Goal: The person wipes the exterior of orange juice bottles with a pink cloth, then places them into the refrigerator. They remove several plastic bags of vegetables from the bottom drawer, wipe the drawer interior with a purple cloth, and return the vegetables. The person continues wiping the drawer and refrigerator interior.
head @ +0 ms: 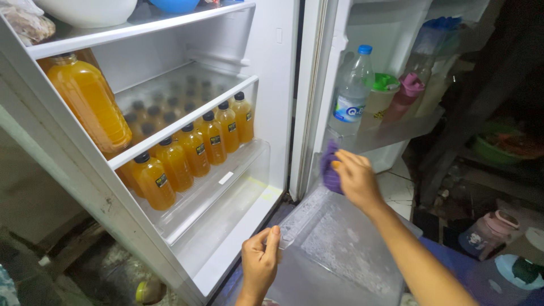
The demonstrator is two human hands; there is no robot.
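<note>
**Wiping the pulled-out fridge drawer**

While the left hand (259,265) pinches the near rim of the clear plastic fridge drawer (334,249), held below the open door, the right hand (354,180) presses a bunched purple cloth (329,170) against its far edge. Wiping looks underway; the next stroke calls for steadying the drawer.

A home kitchen corner is showing here: an open white refrigerator (272,85) is holding rows of small orange drink bottles (192,150), while water bottles (352,90) are standing in its door shelf above a tiled floor (396,190).
</note>
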